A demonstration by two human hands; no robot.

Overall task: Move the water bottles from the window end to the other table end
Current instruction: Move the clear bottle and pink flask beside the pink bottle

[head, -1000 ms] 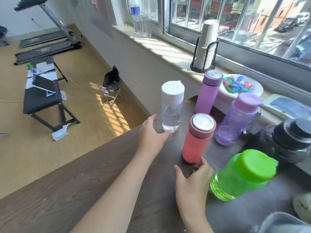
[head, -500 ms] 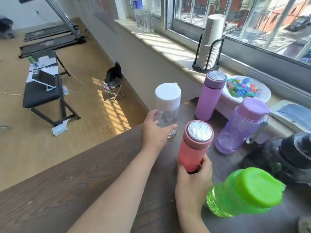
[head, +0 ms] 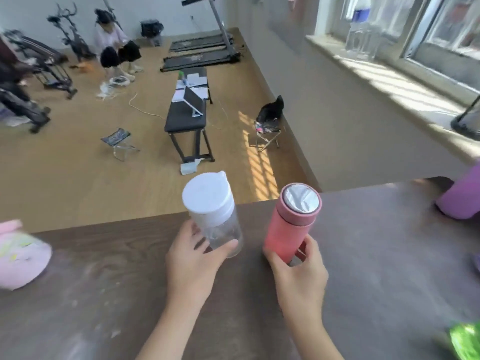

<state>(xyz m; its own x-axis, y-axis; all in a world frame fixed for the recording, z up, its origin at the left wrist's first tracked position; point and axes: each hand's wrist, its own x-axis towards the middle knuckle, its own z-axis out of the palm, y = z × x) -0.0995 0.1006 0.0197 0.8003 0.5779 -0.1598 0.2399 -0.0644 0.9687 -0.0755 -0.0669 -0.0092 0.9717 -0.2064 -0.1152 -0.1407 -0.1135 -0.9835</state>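
My left hand [head: 193,263] grips the lower part of a clear bottle with a white cap [head: 211,211], held above the dark wooden table [head: 104,294]. My right hand [head: 298,274] is wrapped around the base of a coral-pink flask with a silver lid [head: 292,220], also lifted. Both bottles tilt slightly and sit side by side over the table's middle. At the right edge a purple bottle [head: 461,201] stands on the table, partly cut off. A green bottle [head: 466,342] shows at the bottom right corner.
A pink and white soft thing [head: 19,255] lies on the table at the far left. The table's far edge drops to a wooden floor with a black bench [head: 185,118], folding stools and exercise gear. A person crouches at the back. The sunlit windowsill [head: 405,84] runs along the right.
Both hands have lifted their bottles and carried them left, away from the window. The view has swung left, so the other bottles and sill items have slid to the right edge or out of view.
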